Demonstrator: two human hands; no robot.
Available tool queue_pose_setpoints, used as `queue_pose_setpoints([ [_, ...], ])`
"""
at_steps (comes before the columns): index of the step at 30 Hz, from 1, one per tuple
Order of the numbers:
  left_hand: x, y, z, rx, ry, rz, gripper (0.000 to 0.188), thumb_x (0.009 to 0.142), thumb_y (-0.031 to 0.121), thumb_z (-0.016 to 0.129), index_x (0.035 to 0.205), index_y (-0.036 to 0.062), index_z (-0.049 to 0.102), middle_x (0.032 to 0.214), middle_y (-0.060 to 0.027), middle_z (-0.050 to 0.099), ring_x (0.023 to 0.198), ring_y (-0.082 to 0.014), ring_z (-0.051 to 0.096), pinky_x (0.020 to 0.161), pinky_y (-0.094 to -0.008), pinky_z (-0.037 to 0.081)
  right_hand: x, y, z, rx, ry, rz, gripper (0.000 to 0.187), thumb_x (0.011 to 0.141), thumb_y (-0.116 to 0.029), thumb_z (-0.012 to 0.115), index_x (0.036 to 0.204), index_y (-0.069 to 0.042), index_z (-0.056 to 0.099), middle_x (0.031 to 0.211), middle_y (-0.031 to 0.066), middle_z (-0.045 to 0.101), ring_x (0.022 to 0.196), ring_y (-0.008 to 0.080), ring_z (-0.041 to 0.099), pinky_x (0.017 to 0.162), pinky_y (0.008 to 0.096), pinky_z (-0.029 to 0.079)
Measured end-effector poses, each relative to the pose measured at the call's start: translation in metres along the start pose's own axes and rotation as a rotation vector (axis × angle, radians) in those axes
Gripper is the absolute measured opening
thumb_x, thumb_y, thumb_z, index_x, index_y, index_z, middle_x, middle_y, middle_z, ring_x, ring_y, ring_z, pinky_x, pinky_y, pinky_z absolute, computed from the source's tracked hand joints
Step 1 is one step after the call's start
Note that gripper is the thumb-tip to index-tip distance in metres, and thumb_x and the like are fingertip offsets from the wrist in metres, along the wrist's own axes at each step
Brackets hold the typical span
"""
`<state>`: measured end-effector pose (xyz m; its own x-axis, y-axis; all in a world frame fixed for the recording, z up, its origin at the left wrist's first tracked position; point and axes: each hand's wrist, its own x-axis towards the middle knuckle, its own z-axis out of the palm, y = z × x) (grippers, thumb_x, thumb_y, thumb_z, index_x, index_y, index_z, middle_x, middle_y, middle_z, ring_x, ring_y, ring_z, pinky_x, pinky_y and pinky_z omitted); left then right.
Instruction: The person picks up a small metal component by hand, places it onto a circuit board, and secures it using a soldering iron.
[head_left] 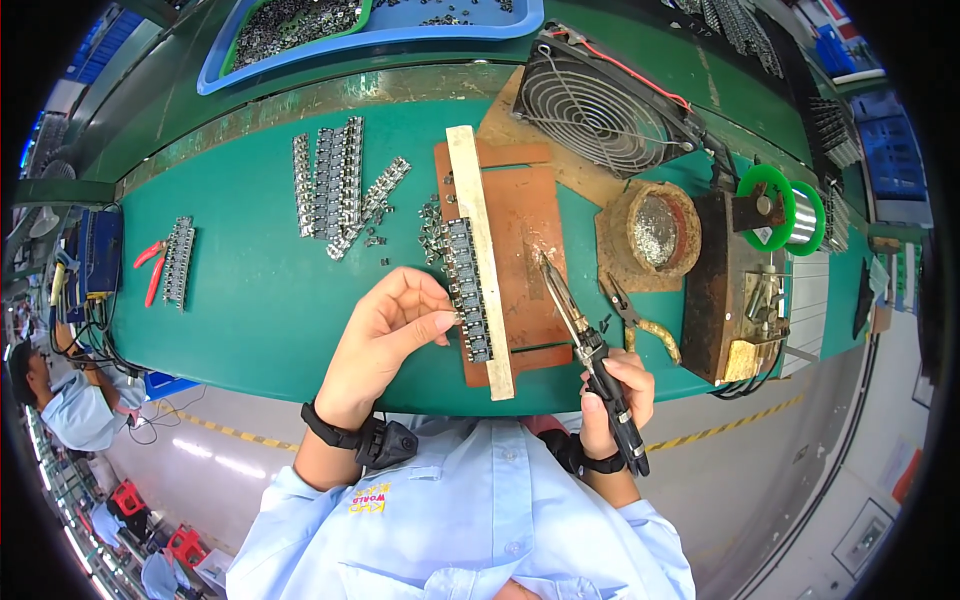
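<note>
1. Left hand point(385, 335)'s pinched narrow at the part strip point(468, 295) just right of it, probably steadying; can't tell if it's gripping.
2. Pale bar point(467, 180) beyond that looks like a backstop tbh.
3. Right hand point(625, 395)'s holding a soldering iron point(600, 365), tip angled away, likely for heat.
4. Pliers point(630, 318) beside it, handy.

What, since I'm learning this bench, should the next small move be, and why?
Probably bring the soldering iron left toward the strip of black parts: the right hand grips it, its tip shows over the brown board, apart from the strip, and the left hand is at the strip's edge.
</note>
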<state>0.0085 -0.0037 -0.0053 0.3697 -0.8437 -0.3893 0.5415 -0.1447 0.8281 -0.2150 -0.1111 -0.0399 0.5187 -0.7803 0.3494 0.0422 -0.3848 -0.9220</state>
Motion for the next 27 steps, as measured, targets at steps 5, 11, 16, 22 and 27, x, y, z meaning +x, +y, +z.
queue_pose_setpoints([
  [5,-0.0001,0.0017,0.0005,0.009,-0.001,-0.011,0.016,0.082,0.002,0.058,0.095,0.0047,0.049,0.086,-0.0014,0.056,0.077,-0.0075,0.053,0.068,-0.0225,0.045,0.0003,-0.0008,0.0005,0.004,0.004,0.002,0.039,0.076,-0.026,0.066,0.101,-0.002,0.048,0.074,0.0087,0.049,0.067,0.0157,0.047,0.059,0.0266,0.040],
  [11,-0.0007,0.0011,0.0008,0.035,0.001,-0.010,0.016,0.082,0.002,0.059,0.094,0.0046,0.049,0.086,-0.0011,0.056,0.076,-0.0071,0.053,0.067,-0.0219,0.044,-0.0003,-0.0009,-0.0003,-0.001,0.000,0.009,0.039,0.076,-0.026,0.066,0.101,-0.002,0.048,0.075,0.0090,0.049,0.067,0.0154,0.047,0.058,0.0258,0.039],
  [16,0.0013,0.0026,0.0028,0.054,0.011,-0.022,0.015,0.082,0.002,0.059,0.094,0.0044,0.050,0.086,-0.0011,0.057,0.074,-0.0071,0.053,0.067,-0.0212,0.044,-0.0002,-0.0010,-0.0002,0.000,-0.002,0.009,0.039,0.077,-0.026,0.066,0.102,-0.002,0.048,0.076,0.0095,0.050,0.067,0.0149,0.047,0.057,0.0252,0.040],
  [22,0.0013,0.0051,-0.0002,0.089,-0.040,-0.082,0.010,0.084,0.006,0.058,0.092,0.0017,0.054,0.084,-0.0023,0.059,0.071,-0.0078,0.054,0.066,-0.0211,0.044,0.0000,-0.0006,-0.0021,-0.018,-0.013,-0.002,0.039,0.076,-0.026,0.065,0.102,-0.002,0.048,0.076,0.0098,0.050,0.065,0.0145,0.048,0.057,0.0249,0.040],
  [27,-0.0005,0.0082,-0.0021,0.163,-0.073,-0.120,0.011,0.086,0.010,0.056,0.089,0.0001,0.056,0.082,-0.0030,0.060,0.070,-0.0081,0.054,0.066,-0.0210,0.044,-0.0031,-0.0065,-0.0036,0.013,-0.009,0.058,0.039,0.075,-0.025,0.066,0.101,-0.002,0.048,0.075,0.0094,0.049,0.064,0.0145,0.048,0.057,0.0250,0.039],
])
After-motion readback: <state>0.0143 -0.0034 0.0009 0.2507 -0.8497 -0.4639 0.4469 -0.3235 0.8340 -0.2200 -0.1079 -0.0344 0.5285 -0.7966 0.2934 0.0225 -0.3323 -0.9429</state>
